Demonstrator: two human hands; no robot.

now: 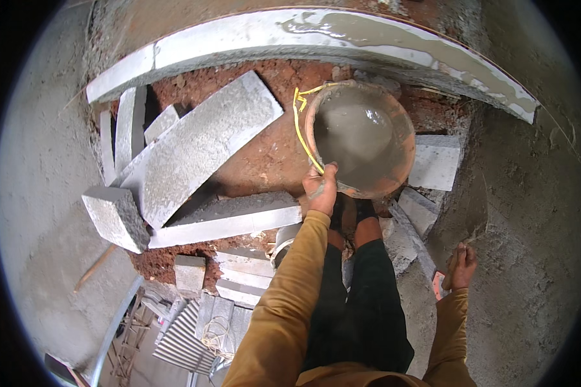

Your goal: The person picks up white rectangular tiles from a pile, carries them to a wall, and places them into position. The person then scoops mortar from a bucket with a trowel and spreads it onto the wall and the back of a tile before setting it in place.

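Observation:
An orange-brown bucket [412,132] full of wet grey mortar [358,132] is in front of me, with a yellow strap handle [298,126] hanging over its left side. My left hand [321,188] is closed on the strap at the near left of the rim, grey smears on its fingers. Off to the right, my right hand [461,266] is closed around the handle of what looks like a mortar-coated trowel [474,219]. Its blade is hard to pick out against the grey wall behind. Beyond the bucket, wet mortar [381,33] coats the top of a white block wall [213,40].
Large light blocks lie on red soil at left, including a leaning slab [203,145] and a cut block [115,216]. A long grey bar with a red end [438,284] leans beside my right hand. Corrugated sheets [186,338] lie lower down, at the bottom left.

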